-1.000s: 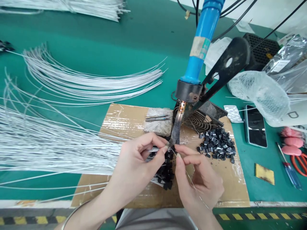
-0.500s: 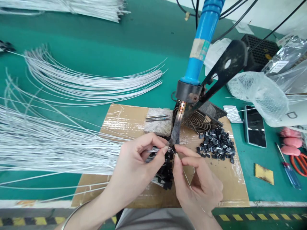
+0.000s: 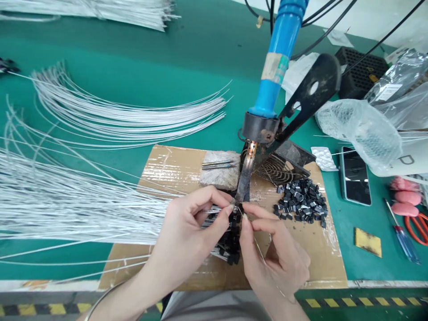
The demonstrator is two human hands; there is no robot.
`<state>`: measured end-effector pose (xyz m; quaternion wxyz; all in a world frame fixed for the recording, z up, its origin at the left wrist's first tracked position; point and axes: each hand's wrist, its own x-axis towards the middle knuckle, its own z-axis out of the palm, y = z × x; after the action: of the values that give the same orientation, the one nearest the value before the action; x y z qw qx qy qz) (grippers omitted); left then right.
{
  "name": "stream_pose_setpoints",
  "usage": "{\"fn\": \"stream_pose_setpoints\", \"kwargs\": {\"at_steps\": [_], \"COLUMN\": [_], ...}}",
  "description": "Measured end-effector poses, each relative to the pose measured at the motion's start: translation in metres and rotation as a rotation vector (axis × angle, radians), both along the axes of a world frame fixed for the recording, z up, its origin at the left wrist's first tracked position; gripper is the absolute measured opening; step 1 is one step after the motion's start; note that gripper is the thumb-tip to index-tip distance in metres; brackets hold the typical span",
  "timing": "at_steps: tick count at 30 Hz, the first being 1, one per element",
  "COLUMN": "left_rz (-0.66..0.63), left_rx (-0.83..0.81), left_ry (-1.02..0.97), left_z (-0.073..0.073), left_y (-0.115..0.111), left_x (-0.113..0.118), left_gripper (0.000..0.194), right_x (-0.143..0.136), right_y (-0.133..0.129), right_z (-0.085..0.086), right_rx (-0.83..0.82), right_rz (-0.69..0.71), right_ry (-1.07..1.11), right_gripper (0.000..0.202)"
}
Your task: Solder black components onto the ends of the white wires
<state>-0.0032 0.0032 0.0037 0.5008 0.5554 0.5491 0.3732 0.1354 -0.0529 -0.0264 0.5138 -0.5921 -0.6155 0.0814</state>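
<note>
My left hand [image 3: 190,227] pinches a small, half-hidden piece [image 3: 235,208], iron [image 3: 243,180] just ahead; right hand [image 3: 277,249] pinches thin wire [image 3: 260,251]: likely light, bendy, I'd grip near its end.

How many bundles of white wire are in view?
3: an upper bundle at the top left, a curved bundle below it, and a large bundle running to the left hand, which hides part of it. More may be hidden.
</note>
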Motion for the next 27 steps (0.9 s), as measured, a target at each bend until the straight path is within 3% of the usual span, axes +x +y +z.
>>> {"fn": "stream_pose_setpoints", "kwargs": {"at_steps": [27], "left_rz": [0.011], "left_rx": [0.010], "left_ry": [0.004], "left_z": [-0.0010], "left_y": [-0.0013], "left_x": [-0.0002], "left_gripper": [0.012], "right_x": [0.0007], "right_y": [0.0001], "right_z": [0.0009], "right_rx": [-0.002], "right_rz": [0.007], "right_ry": [0.009], "right_gripper": [0.017]}}
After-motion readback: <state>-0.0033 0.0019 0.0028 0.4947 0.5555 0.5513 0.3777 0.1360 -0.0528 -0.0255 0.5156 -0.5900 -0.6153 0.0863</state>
